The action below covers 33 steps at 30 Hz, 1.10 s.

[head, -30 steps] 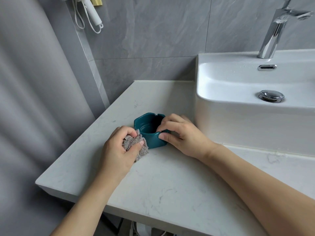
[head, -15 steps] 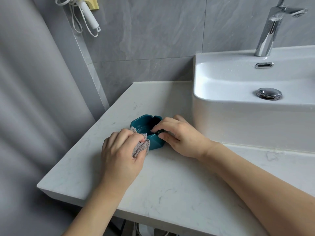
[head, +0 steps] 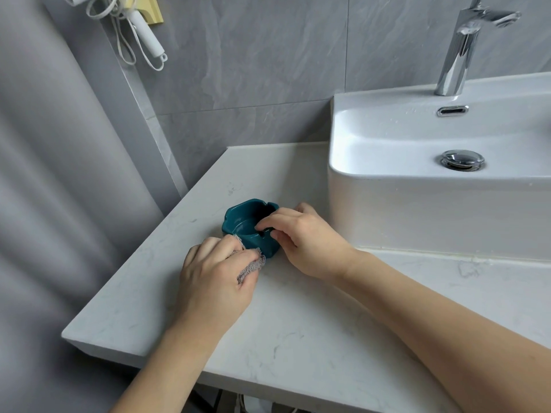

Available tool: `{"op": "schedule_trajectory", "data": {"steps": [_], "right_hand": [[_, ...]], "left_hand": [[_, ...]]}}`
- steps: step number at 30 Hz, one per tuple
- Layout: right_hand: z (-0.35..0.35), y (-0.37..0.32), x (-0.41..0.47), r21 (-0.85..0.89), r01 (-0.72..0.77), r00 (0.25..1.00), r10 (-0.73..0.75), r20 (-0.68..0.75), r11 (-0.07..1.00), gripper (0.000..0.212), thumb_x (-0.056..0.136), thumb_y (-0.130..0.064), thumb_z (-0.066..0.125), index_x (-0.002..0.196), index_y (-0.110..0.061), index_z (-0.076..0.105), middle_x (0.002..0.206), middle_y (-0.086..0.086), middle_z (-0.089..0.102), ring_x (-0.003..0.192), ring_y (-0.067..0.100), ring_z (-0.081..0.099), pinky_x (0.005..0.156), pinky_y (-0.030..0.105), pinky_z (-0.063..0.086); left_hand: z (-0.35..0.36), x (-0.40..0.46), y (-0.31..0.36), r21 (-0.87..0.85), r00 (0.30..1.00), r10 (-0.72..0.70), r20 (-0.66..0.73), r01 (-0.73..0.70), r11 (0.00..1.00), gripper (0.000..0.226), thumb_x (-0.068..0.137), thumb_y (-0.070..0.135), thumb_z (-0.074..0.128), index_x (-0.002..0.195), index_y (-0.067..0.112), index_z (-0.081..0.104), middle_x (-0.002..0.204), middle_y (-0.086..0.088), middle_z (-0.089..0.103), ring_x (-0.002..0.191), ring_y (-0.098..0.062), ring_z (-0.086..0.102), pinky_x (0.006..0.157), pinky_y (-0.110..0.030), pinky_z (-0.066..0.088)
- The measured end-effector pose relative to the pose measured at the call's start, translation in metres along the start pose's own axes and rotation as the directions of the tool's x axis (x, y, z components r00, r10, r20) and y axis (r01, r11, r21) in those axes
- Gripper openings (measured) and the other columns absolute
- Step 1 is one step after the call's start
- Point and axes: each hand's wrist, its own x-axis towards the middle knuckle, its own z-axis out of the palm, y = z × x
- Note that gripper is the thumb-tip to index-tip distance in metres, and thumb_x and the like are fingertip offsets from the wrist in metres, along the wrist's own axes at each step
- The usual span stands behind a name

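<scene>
A teal ashtray stands upright on the white marbled surface, toward its left rear part. It sits near the sink but apart from it, with the right hand between the two.

The right hand grips the ashtray by its right side. Its fingers are curled over the rim, the fingertips reach just inside the bowl, and the thumb lies against the outer wall near the front right corner.

The left hand is closed round a grey cloth. Most of the cloth is bunched under the curled fingers, and only a frayed edge shows between thumb and forefinger. That edge touches the ashtray's near left wall, low down by the surface. Whether the heel of this hand rests on the surface cannot be told. Both bare forearms come in from the bottom edge, the right one crossing the surface at a slant.

The sink is a white basin sitting on the surface at the right. A chrome drain plug lies in its bottom, an overflow slot is in its rear wall, and a chrome faucet stands on its back ledge. Grey wall tiles rise behind the surface. At the top left a white hair dryer hangs on the wall with its cord looped below it.
</scene>
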Motion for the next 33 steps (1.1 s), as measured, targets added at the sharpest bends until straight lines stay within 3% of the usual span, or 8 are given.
{"op": "schedule_trajectory", "data": {"steps": [5,10,15,18,22,27,30,33], "right_hand": [[0.002,-0.001,0.002,-0.033,-0.015,1.0,0.015,0.012,0.999,0.031,0.094,-0.017,0.045,0.115,-0.017,0.068,0.114,0.001,0.067,0.079,0.033,0.051,0.082,0.029,0.03],[0.002,-0.005,0.005,-0.063,-0.043,0.999,0.044,0.02,0.997,0.026,0.097,-0.023,0.044,0.106,-0.017,0.068,0.107,0.0,0.066,0.077,0.032,0.046,0.082,0.041,0.041],[-0.002,-0.005,0.004,-0.03,-0.027,1.0,0.027,-0.008,0.999,0.015,0.096,-0.015,0.054,0.102,-0.015,0.067,0.104,0.001,0.066,0.083,0.034,0.046,0.086,0.042,0.041],[-0.005,-0.004,0.004,0.0,-0.033,0.999,0.033,-0.005,0.999,0.014,0.096,-0.012,0.054,0.101,-0.011,0.067,0.105,0.003,0.065,0.09,0.035,0.049,0.092,0.036,0.037],[-0.012,-0.005,0.003,0.064,-0.065,0.998,0.065,0.005,0.996,0.016,0.097,-0.01,0.051,0.106,-0.011,0.065,0.11,0.002,0.063,0.091,0.02,0.043,0.092,0.023,0.025],[-0.021,-0.003,0.006,0.197,-0.184,0.983,0.175,0.061,0.963,0.016,0.099,-0.012,0.05,0.107,-0.013,0.064,0.104,-0.006,0.057,0.092,0.011,0.037,0.09,0.02,0.023],[-0.021,-0.003,0.007,0.276,-0.272,0.962,0.254,0.1,0.922,0.013,0.099,-0.015,0.051,0.099,-0.02,0.063,0.106,-0.003,0.061,0.103,0.017,0.041,0.09,0.024,0.03],[-0.02,-0.003,0.006,0.388,-0.293,0.956,0.283,0.084,0.874,0.016,0.098,-0.014,0.054,0.088,-0.025,0.06,0.099,-0.001,0.064,0.099,0.021,0.053,0.085,0.028,0.042]], "left_hand": [[0.002,0.0,-0.001,0.034,0.991,0.002,0.136,-0.006,0.999,0.017,0.077,0.031,0.061,0.087,0.031,0.075,0.083,0.008,0.052,0.081,-0.022,0.048,0.071,-0.037,0.041],[0.0,0.002,0.0,0.006,0.986,-0.015,0.167,0.015,1.0,0.023,0.076,0.037,0.056,0.085,0.031,0.076,0.084,0.007,0.051,0.081,-0.023,0.048,0.071,-0.037,0.041],[-0.001,0.004,0.0,-0.065,0.997,-0.06,0.043,0.063,0.996,0.024,0.073,0.041,0.06,0.07,0.02,0.071,0.08,0.004,0.056,0.074,-0.026,0.056,0.066,-0.037,0.044],[-0.005,0.008,-0.009,0.009,0.998,-0.034,-0.054,0.035,0.999,0.029,0.073,0.042,0.067,0.065,0.014,0.065,0.081,0.001,0.057,0.07,-0.024,0.054,0.065,-0.036,0.043],[-0.018,0.014,-0.027,0.133,0.996,0.082,0.023,-0.085,0.987,0.033,0.073,0.042,0.065,0.088,0.013,0.06,0.106,0.0,0.063,0.081,-0.025,0.062,0.072,-0.037,0.046],[-0.02,0.025,-0.042,0.243,0.971,0.19,0.146,-0.221,0.944,0.064,0.075,0.038,0.076,0.13,0.012,0.056,0.13,-0.002,0.06,0.09,-0.026,0.067,0.074,-0.041,0.053],[-0.014,0.036,-0.045,0.247,0.966,0.215,0.147,-0.246,0.937,0.072,0.074,0.041,0.081,0.134,0.012,0.055,0.133,-0.003,0.06,0.088,-0.027,0.067,0.073,-0.041,0.055],[-0.01,0.049,-0.047,0.251,0.954,0.276,0.119,-0.298,0.921,0.058,0.077,0.037,0.067,0.129,0.014,0.055,0.128,-0.002,0.064,0.083,-0.028,0.068,0.069,-0.042,0.054]]}}
